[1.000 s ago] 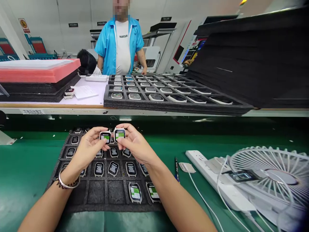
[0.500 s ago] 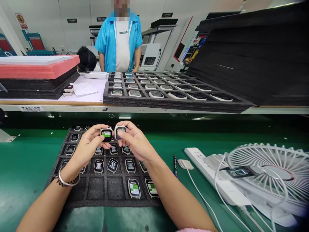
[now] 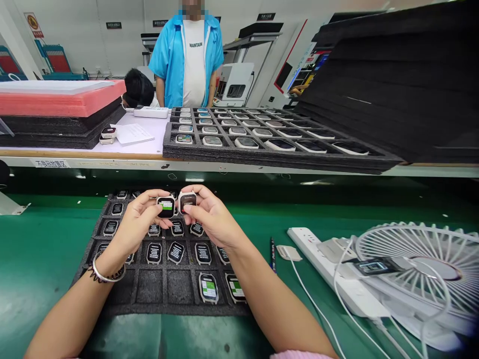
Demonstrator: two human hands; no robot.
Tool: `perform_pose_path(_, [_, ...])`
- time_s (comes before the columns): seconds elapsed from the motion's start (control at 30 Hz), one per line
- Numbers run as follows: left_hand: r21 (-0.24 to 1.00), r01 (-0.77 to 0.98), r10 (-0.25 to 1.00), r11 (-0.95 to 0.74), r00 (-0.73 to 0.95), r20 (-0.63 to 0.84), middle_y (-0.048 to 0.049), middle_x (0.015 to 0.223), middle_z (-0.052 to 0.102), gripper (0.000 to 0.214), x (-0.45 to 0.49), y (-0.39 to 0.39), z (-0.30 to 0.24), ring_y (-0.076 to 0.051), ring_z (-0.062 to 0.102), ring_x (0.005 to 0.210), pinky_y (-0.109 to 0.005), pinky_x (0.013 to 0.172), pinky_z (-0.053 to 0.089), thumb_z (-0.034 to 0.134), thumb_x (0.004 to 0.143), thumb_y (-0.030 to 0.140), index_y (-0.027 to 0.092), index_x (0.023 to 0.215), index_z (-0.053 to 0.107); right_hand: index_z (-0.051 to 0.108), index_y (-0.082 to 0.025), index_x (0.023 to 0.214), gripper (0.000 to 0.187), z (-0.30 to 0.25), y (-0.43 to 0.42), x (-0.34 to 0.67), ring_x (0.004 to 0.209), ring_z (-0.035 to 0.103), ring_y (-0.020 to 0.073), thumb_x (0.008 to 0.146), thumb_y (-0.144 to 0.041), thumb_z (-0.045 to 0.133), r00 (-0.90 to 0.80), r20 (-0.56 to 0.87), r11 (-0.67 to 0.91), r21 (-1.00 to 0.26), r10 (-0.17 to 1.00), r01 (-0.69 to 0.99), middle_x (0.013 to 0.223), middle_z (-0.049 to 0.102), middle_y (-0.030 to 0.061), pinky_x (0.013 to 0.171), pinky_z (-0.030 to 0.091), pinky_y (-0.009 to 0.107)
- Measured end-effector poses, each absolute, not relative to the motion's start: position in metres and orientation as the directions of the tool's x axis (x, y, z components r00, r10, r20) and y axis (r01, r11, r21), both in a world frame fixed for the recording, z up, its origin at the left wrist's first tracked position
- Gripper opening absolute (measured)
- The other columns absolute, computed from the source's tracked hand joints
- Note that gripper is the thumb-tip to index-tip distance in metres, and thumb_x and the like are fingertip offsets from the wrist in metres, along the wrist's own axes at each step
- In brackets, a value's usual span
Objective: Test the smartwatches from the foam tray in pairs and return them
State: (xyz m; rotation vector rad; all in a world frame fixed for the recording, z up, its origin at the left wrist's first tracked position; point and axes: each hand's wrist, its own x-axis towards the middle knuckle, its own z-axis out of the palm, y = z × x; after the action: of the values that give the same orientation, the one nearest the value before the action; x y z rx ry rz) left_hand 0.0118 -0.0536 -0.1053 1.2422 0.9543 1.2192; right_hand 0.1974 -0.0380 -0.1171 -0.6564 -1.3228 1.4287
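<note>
The green worktop (image 3: 56,239) fills the lower field, and a raised shelf (image 3: 159,130) runs behind it. Beyond the shelf stands a person in a blue shirt (image 3: 174,65). An upper foam tray (image 3: 224,157), its compartments holding watches, lies on the shelf. A lower foam tray (image 3: 178,286) lies flat on the worktop; most watches in it show lines of pale text on dark screens, whereas two in the near row (image 3: 208,287) show green and white blocks. To the right are a white fan (image 3: 404,247) and a power strip (image 3: 318,254).

Above the far part of the lower tray, the left hand (image 3: 140,219) is closed about the left watch (image 3: 168,212), fingers along its edge and thumb on its face. The right hand (image 3: 209,214) grips the right watch (image 3: 187,199) likewise, its thumb over the lower screen. The two watches are held close side by side, faces toward the wearer.

The smallest feature is the change: a second ago both held screens bore green and white; the left still does, while the right has turned dark with faint marks. This suggests that the right watch has responded to the thumb and that the pair is at differing stages of the screen handling.
</note>
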Motion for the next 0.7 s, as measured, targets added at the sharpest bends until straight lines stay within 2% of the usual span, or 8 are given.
perform_pose_path(0.27, [0.981,-0.175,0.983,-0.083,0.147,0.11,-0.0008,0.087,0.071,0.03,0.0111,-0.0543,-0.1047,-0.014,0.071,0.061,-0.026,0.062,0.06,0.068,0.079,0.029,0.017,0.107,0.066,0.058,-0.02,0.109,0.033,-0.1159,-0.0377,0.1978,0.06,0.059,0.0108,0.08,-0.025,0.073,-0.329,0.25,0.147,-0.94,0.911,-0.308,0.087,0.063,-0.0013,0.056,0.042,0.024])
perform_pose_path(0.5, [0.982,-0.081,0.976,-0.172,0.123,0.181,-0.0011,0.088,0.07,0.031,0.0119,-0.0538,-0.1059,-0.011,0.068,0.059,-0.021,0.057,0.055,0.073,0.08,0.027,0.017,0.108,0.064,0.058,-0.021,0.111,0.033,-0.1188,-0.037,0.1976,0.06,0.06,0.0124,0.084,-0.033,0.074,-0.343,0.256,0.136,-0.932,0.904,-0.336,0.09,0.065,0.0009,0.054,0.042,0.025])
perform_pose_path(0.7, [0.979,-0.067,0.972,-0.193,0.121,0.2,-0.0019,0.091,0.069,0.036,0.0119,-0.0545,-0.1057,-0.01,0.067,0.062,-0.022,0.06,0.056,0.071,0.079,0.025,0.017,0.114,0.064,0.057,-0.021,0.114,0.037,-0.12,-0.0368,0.1961,0.064,0.062,0.0135,0.08,-0.023,0.073,-0.334,0.278,0.165,-0.93,0.901,-0.329,0.09,0.065,0.0004,0.058,0.045,0.026])
